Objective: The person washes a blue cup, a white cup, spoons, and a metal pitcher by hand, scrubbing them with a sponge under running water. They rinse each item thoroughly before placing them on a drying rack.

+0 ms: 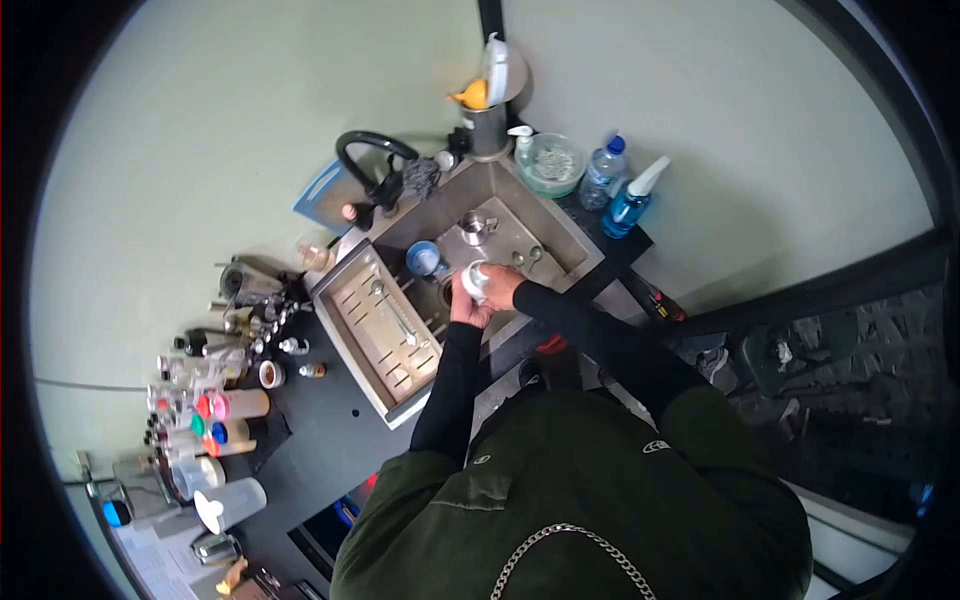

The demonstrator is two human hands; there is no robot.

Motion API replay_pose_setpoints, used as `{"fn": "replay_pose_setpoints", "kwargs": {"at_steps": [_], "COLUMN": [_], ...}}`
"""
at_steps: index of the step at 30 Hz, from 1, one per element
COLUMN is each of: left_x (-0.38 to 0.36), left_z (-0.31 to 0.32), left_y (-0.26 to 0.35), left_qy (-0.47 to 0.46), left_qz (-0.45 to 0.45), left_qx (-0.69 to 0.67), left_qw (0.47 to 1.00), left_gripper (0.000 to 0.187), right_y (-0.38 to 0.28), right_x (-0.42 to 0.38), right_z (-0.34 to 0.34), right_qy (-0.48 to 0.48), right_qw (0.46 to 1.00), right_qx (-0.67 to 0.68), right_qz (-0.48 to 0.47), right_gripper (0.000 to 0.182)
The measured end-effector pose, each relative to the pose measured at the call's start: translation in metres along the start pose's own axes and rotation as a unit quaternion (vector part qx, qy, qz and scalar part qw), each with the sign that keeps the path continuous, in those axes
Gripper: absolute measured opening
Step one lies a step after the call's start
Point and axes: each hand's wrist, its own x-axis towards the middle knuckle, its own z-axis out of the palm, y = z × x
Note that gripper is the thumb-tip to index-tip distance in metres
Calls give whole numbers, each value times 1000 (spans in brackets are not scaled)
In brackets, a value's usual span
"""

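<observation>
Over the steel sink [565,235], my left hand [468,306] and my right hand [499,287] are closed around a white cup [474,277]. The fingers partly cover it, so its full shape is hidden. Just left of the cup, in the basin, is a blue mug [419,250] with something whitish inside. A small metal cup with a handle [473,226] stands farther back on the sink floor. Two spoons [536,254] lie to the right of it.
A slotted metal drain tray [372,335] holding a long spoon [397,314] covers the sink's left side. Behind rises a black faucet [372,142]. A clear tub [553,165], water bottle [602,175] and blue spray bottle [627,210] stand right; several bottles and jars [236,404] line the left counter.
</observation>
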Motion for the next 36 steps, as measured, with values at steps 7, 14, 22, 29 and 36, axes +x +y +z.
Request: {"fn": "replay_pose_setpoints", "kwargs": {"at_steps": [7,14,22,29,36], "left_x": [-20,-16,-21,-11,-20], "left_z": [4,43,70,74,65], "left_y": [13,9,7,9,35], "left_qy": [-71,137,99,66,2], "left_qz": [10,29,56,68,-39], "left_qx": [124,240,141,180,206], "left_qw": [990,960,983,979,978], "left_gripper": [37,50,47,51,60], "right_y": [20,8,1,-6,-6], "right_x": [27,0,10,24,28], "right_z": [-11,0,-6,-1,-10], "right_qy": [-31,-13,13,19,22], "right_qw": [962,984,996,998,998], "right_qx": [-157,-140,-48,-12,1], "right_qz": [-222,-112,-71,-63,-56], "right_gripper": [31,26,26,26,26]}}
